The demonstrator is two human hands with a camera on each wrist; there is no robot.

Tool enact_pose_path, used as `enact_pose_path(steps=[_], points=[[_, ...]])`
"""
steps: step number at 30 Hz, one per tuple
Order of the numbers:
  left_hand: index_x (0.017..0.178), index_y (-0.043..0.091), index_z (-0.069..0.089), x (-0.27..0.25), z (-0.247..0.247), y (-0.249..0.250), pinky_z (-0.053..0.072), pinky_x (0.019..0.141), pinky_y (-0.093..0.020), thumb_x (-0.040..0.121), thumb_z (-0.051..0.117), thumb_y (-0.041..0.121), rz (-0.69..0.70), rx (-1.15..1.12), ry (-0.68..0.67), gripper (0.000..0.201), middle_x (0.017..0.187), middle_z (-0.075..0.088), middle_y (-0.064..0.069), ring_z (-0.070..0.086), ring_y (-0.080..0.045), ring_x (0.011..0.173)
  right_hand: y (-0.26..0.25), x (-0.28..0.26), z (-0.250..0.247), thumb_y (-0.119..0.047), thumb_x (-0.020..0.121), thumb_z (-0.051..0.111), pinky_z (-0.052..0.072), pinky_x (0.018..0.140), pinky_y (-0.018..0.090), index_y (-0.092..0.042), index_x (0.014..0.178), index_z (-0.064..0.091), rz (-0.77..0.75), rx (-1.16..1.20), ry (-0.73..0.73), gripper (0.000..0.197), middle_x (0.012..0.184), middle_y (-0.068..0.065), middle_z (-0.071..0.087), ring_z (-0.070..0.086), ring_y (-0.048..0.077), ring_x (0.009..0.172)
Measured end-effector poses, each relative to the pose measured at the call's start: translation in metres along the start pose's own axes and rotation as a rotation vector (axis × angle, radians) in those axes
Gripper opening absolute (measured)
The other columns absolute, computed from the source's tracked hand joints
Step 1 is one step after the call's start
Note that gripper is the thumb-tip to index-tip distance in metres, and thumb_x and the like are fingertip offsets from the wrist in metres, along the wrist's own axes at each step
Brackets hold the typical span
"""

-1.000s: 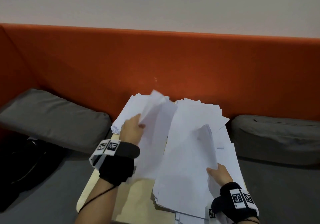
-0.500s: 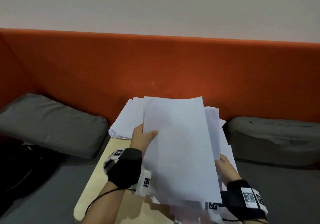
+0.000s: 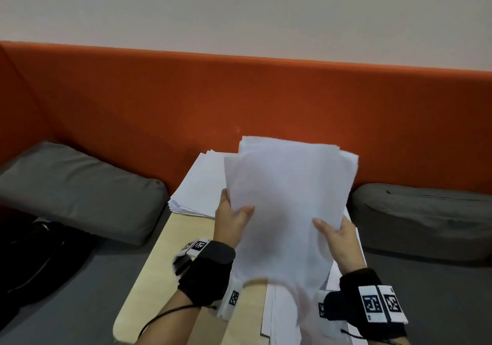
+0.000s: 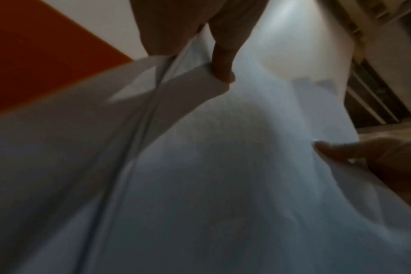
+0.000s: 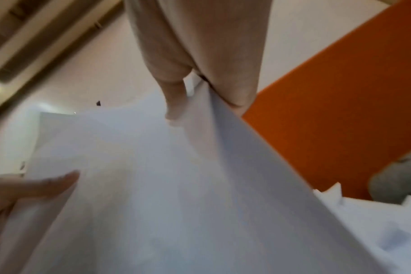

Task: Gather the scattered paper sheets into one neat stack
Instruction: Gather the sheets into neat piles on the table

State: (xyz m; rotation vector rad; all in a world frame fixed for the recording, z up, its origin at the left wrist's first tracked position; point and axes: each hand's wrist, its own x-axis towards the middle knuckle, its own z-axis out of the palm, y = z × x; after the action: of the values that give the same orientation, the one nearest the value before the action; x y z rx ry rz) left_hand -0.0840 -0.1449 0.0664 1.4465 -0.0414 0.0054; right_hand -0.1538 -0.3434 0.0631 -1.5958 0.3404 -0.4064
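Where half a second ago the left hand [image 3: 231, 218] alone showed a thumb on the front of the lifted sheets and the right hand [image 3: 339, 234] sat mostly hidden behind their right edge, both thumbs now lie on the near face of the raised bundle of sheets [image 3: 287, 201], one on each side edge. The bundle is held more upright than before and sits further right, its top edges fanned unevenly against the orange backrest [image 3: 133, 110]. From the left wrist view the left thumb presses the front of the paper while the other fingers [image 4: 171, 27] are tucked behind it; the right wrist view shows the same pinch on the opposite edge, thumb in front, fingers [image 5: 235, 55] behind. The bundle's bottom edge is blurred, so I cannot tell whether it touches the wooden table [image 3: 170, 264]. At the far left of the table a second pile of sheets [image 3: 199, 187] lies flat where it lay before, its edges ragged, partly behind the raised bundle. More loose sheets [image 3: 277, 315] lie on the table under and near the hands, toward the right. No tray or box holds any of the paper. A grey cushion [image 3: 80, 187] sits to the left and another grey cushion [image 3: 426, 219] to the right.
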Motion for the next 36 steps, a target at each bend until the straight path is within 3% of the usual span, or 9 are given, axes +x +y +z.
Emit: enact_pose_path(steps=[4,6,9,15,18,22,28,33,36], points=[[0.110,0.025,0.040,-0.001,-0.002,0.025,0.051,0.072,-0.010,0.074,0.074,0.005,0.207,-0.039,-0.006,0.053,0.100,0.061,0.006,0.061,0.001,0.089,-0.027,-0.002,-0.002,0.001,0.082,0.064,0.050,0.059,0.008,-0.020,0.086,0.063,-0.118,0.096,-0.020,0.022,0.070,-0.014,0.072,0.066,-0.001,0.068],[0.110,0.027,0.038,-0.002,-0.006,0.031,0.053,0.073,-0.012,0.071,0.076,0.005,0.257,-0.080,-0.034,0.059,0.106,0.059,-0.002,0.063,-0.001,0.092,-0.035,-0.005,-0.002,-0.001,0.080,0.067,0.052,0.062,0.011,-0.018,0.093,0.065,-0.145,0.105,-0.084,0.022,0.081,-0.008,0.072,0.068,0.008,0.077],[0.117,0.038,0.036,-0.006,-0.009,0.035,0.051,0.091,-0.032,0.058,0.082,0.041,0.326,-0.047,-0.072,0.075,0.119,0.050,-0.015,0.056,-0.023,0.108,-0.040,-0.009,-0.003,-0.013,0.074,0.075,0.053,0.070,0.014,-0.022,0.103,0.065,-0.165,0.091,-0.153,0.031,0.095,-0.009,0.073,0.068,0.008,0.090],[0.122,0.032,0.033,-0.001,-0.012,0.032,0.051,0.078,-0.016,0.045,0.077,0.068,0.316,-0.074,-0.158,0.095,0.107,0.056,0.004,0.059,-0.006,0.093,-0.036,-0.002,-0.012,-0.032,0.053,0.077,0.052,0.085,0.026,-0.022,0.102,0.063,-0.125,0.130,-0.184,0.052,0.107,0.002,0.067,0.064,0.015,0.098],[0.117,0.017,0.048,-0.007,-0.003,0.028,0.046,0.079,-0.006,0.058,0.082,0.045,0.291,0.068,-0.159,0.074,0.104,0.059,0.008,0.060,0.007,0.093,-0.027,-0.004,-0.002,-0.004,0.069,0.079,0.053,0.081,0.030,-0.024,0.097,0.061,-0.087,0.144,-0.134,0.038,0.095,0.000,0.068,0.066,0.014,0.087],[0.105,0.013,0.057,-0.010,0.005,0.043,0.050,0.066,-0.006,0.080,0.069,0.009,0.275,0.032,-0.047,0.028,0.091,0.061,0.010,0.061,-0.010,0.085,-0.037,-0.005,0.009,-0.004,0.082,0.066,0.053,0.065,0.020,-0.022,0.081,0.063,-0.113,0.109,-0.013,0.019,0.073,-0.006,0.070,0.064,0.010,0.072],[0.106,0.031,0.042,-0.010,0.007,0.065,0.049,0.067,-0.005,0.078,0.070,0.008,0.386,0.002,-0.113,0.046,0.101,0.051,0.017,0.058,0.007,0.088,-0.054,-0.009,0.012,-0.010,0.083,0.065,0.052,0.068,0.019,-0.026,0.087,0.063,-0.194,0.114,0.001,0.016,0.085,-0.009,0.067,0.064,-0.001,0.073],[0.112,0.034,0.044,-0.005,-0.004,0.051,0.047,0.078,-0.004,0.067,0.069,0.028,0.343,0.054,-0.110,0.052,0.111,0.047,0.025,0.050,0.014,0.102,-0.035,-0.005,0.018,-0.012,0.081,0.069,0.052,0.075,0.028,-0.018,0.106,0.060,-0.057,0.028,-0.053,0.027,0.095,-0.001,0.067,0.063,0.015,0.087],[0.112,0.022,0.052,0.004,-0.009,0.042,0.053,0.081,-0.021,0.071,0.075,0.022,0.176,0.040,-0.148,0.047,0.107,0.058,0.007,0.058,-0.011,0.105,-0.022,-0.003,0.017,-0.012,0.081,0.069,0.052,0.067,0.024,-0.013,0.102,0.061,0.030,0.027,-0.058,0.023,0.091,0.001,0.067,0.063,0.020,0.085]])
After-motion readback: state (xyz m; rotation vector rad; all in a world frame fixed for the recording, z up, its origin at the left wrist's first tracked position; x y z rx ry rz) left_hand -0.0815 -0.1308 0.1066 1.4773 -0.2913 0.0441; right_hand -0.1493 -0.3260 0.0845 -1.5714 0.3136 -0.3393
